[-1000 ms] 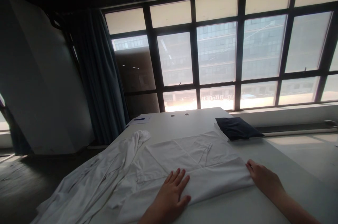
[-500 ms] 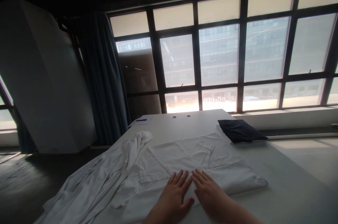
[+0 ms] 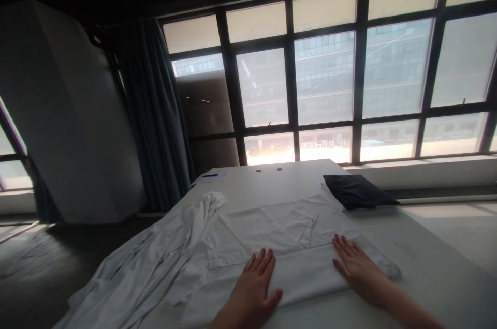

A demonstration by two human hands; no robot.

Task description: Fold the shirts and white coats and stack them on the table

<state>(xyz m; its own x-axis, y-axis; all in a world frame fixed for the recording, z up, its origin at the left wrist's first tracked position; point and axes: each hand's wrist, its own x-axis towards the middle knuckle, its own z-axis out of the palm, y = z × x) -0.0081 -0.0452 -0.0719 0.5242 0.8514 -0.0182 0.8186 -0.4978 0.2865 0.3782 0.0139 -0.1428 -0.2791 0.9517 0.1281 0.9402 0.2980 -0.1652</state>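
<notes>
A: L hand posn?

B: My L hand (image 3: 254, 287) is palm-down on the white garment (image 3: 267, 233), nr. its near edge. Fingers straight, slightly apart; thumb out to the R.

A: R hand?

B: My R hand (image 3: 359, 269) also flat on the garment, twd. its R end. Fingers extended, close tog.; thumb apart. Fingertips point fwd. & L. Garment's R corner sticks out past this hand, on its R side.

A: Garment rel. to both?

B: Under both, flat on the worktop (image 3: 248, 189). Smooth folded band runs btwn. my hands, approx. L–R. Main part, w/ seams & creases, lies just beyond my fingertips. Some fabric also extends L of my L hand.

A: Other items?

B: Loose white cloth (image 3: 155, 262), rumpled, along L side of worktop, L of my L hand. Meets the garment's L side; can't tell if joined or separate. Dark folded cloth (image 3: 355, 192) nr. R edge, beyond my R hand, white edge showing under it. Paper (image 3: 217, 178) w/ pen (image 3: 210, 175) on top at far L corner, well apart from both hands.
</notes>
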